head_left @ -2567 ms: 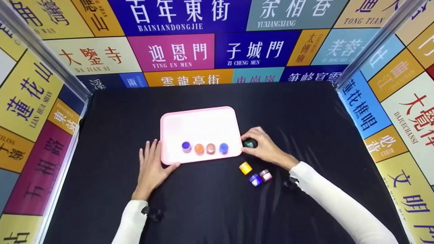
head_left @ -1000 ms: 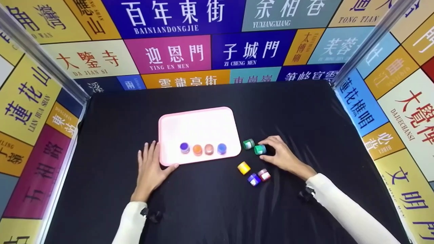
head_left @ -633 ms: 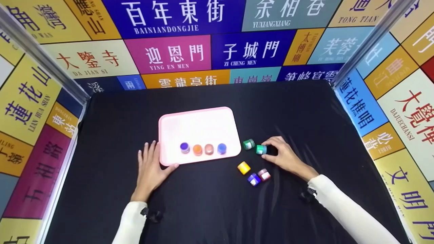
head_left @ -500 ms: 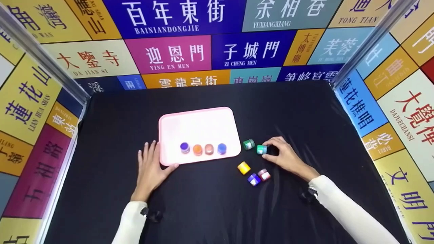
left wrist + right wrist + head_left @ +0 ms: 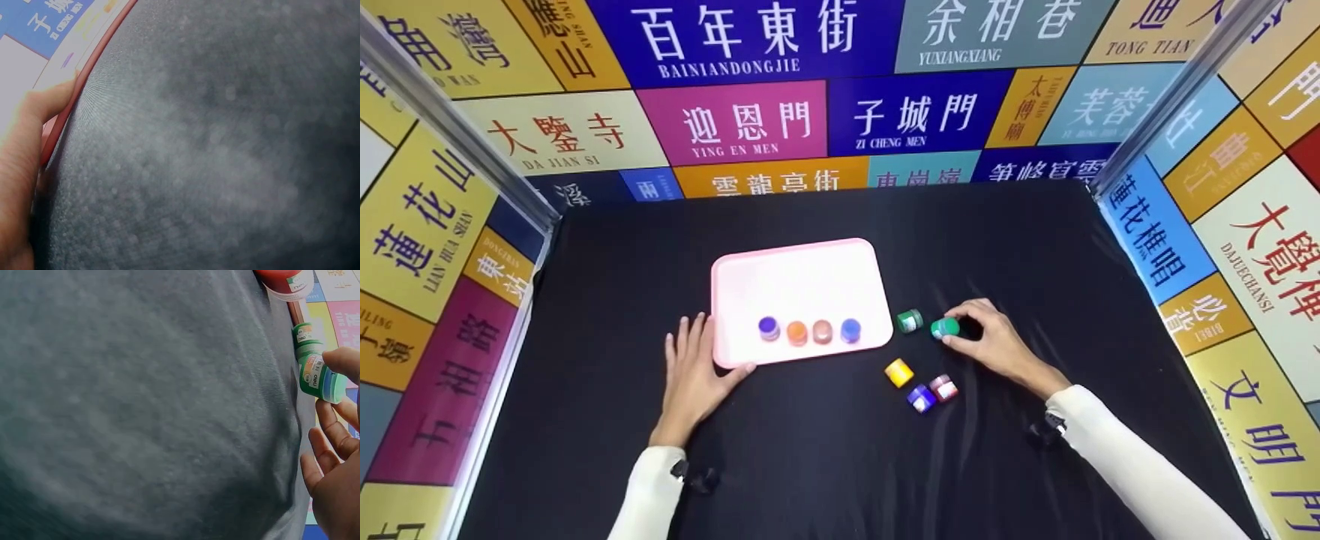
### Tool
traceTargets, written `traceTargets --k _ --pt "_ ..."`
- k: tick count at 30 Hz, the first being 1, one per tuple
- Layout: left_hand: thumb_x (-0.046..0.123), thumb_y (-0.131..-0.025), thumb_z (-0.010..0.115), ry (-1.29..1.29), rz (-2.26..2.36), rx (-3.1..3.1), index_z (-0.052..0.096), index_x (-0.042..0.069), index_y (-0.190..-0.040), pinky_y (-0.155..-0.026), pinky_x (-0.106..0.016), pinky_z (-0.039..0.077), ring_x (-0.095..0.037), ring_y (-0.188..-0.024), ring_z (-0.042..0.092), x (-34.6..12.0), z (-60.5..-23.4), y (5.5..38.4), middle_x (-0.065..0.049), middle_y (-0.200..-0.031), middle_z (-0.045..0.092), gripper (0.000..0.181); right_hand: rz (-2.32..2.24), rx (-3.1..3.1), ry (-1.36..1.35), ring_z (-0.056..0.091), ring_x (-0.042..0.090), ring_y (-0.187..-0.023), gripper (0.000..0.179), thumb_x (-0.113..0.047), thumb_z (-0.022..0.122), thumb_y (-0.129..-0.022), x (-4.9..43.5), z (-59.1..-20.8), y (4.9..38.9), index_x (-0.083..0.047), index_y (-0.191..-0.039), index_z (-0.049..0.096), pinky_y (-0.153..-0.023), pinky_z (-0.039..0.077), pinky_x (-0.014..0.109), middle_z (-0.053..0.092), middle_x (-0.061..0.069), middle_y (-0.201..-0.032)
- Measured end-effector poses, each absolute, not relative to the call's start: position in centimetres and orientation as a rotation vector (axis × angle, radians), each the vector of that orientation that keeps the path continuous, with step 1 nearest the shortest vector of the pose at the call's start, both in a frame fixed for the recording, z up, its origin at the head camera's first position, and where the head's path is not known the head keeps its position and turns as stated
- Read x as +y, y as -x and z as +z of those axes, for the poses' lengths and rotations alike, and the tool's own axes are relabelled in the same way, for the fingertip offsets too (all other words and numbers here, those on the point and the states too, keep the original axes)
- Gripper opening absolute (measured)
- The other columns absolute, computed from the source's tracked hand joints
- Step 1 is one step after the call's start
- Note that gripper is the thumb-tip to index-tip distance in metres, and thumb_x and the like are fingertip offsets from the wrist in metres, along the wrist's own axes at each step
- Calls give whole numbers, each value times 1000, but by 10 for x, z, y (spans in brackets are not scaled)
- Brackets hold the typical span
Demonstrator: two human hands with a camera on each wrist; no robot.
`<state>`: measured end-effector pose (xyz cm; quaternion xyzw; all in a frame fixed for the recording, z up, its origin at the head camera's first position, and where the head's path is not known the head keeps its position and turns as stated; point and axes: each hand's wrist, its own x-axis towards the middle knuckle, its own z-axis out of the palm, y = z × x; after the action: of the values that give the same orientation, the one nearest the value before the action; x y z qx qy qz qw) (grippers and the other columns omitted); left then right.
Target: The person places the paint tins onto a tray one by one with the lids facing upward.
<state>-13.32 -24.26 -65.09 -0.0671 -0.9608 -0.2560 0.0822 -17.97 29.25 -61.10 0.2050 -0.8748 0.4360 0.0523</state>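
My right hand (image 5: 994, 341) pinches a light green paint jar (image 5: 945, 328) between thumb and fingers, right of the tray. In the right wrist view the same jar (image 5: 320, 377) has a white label and is tilted. A darker green paint jar (image 5: 910, 321) lies on its side between it and the tray. My left hand (image 5: 694, 375) has its fingers spread straight along the left corner of the pink-rimmed white tray (image 5: 802, 281). Its thumb touches the tray's rim (image 5: 93, 64) in the left wrist view. On the tray stand jars in purple (image 5: 769, 328), orange (image 5: 797, 332), brown (image 5: 822, 331) and blue (image 5: 850, 330).
Below the green jars, a yellow jar (image 5: 898, 373), a dark blue jar (image 5: 921, 398) and a red-brown jar (image 5: 944, 388) lie on the black cloth (image 5: 810, 457). Panels with printed characters (image 5: 735, 120) enclose the table at the back and sides.
My right hand let go of the dark green jar beside the tray and moved right to the light green one. That jar has since turned and shifted slightly right. The left hand stayed put.
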Motion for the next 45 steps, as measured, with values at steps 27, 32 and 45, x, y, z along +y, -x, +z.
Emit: traceTargets --k 27,32,45 --pt "71 -88 79 191 -762 -2889 32 1 -172 -135 -64 -3 -47 -168 13 -243 -651 133 -26 -177 30 119 1262 -2679 -720 57 27 -117 35 -13 95 -87 270 -588 220 -7 -118 80 -103 44 29 73 7 -112" --pt "71 -88 79 193 -765 -2889 33 2 -172 -135 -64 -3 -47 -168 13 -243 -651 133 -26 -177 31 118 1278 -2691 -715 57 27 -118 35 -14 94 -87 264 -583 225 -7 -119 81 -103 43 32 72 6 -112" --pt "72 -89 78 191 -762 -2894 32 3 -172 -135 -63 -3 -46 -169 12 -243 -650 133 -26 -177 31 118 1232 -2753 -782 55 27 -118 33 -22 92 -92 238 -577 236 -7 -119 80 -104 47 40 70 7 -112"
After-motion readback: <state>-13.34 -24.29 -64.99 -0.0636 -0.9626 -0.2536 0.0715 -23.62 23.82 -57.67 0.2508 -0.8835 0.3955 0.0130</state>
